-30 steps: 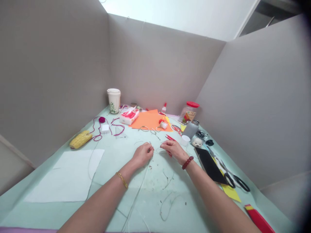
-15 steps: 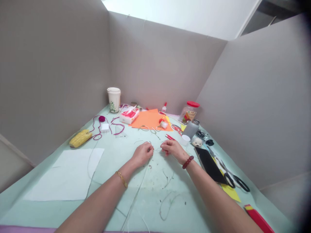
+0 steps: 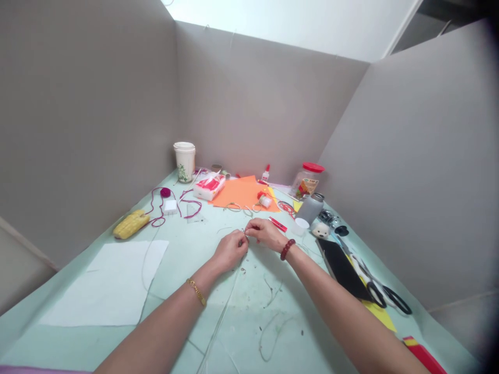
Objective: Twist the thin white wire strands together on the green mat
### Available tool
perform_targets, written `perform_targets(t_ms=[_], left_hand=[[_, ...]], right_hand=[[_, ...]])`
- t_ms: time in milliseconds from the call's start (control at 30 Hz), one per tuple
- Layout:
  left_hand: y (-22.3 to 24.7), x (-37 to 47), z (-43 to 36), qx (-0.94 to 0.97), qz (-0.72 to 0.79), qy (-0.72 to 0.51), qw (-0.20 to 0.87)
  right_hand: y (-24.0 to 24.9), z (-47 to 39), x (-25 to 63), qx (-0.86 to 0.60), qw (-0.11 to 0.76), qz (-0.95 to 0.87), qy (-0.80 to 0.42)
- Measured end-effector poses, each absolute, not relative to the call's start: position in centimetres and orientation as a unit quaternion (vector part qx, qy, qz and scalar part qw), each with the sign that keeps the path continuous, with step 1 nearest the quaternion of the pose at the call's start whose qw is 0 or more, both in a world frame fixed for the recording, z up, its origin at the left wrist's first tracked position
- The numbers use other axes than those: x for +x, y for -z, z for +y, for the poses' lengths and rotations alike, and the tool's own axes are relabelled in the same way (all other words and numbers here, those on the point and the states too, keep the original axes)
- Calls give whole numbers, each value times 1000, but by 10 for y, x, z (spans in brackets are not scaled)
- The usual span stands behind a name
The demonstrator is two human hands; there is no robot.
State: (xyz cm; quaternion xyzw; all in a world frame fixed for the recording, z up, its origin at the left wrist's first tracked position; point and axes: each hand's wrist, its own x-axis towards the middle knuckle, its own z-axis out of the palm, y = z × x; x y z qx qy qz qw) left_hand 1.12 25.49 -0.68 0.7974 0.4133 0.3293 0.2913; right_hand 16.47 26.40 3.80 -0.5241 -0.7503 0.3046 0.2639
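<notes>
Nearest us, long thin pale cords (image 3: 215, 333) lie along the light-green cloth (image 3: 187, 236); at their far end the left hand (image 3: 231, 250) pinches them, and the right hand (image 3: 266, 234) is there too (its grip I can't tell from here); beyond the cords, flat orange paper sheets (image 3: 238, 190).

Gold bracelet (image 3: 197, 292), dark-red beads (image 3: 287, 249)
</notes>
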Motion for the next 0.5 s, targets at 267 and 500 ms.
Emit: perform_targets(t_ms=[267,500], left_hand=[[8,11,255,794,420,-330,291],[10,11,256,794,424,-335,280]], right_hand=[[-31,261,168,-566,256,-723,-303],[-21,260,173,-566,249,-739,-267]])
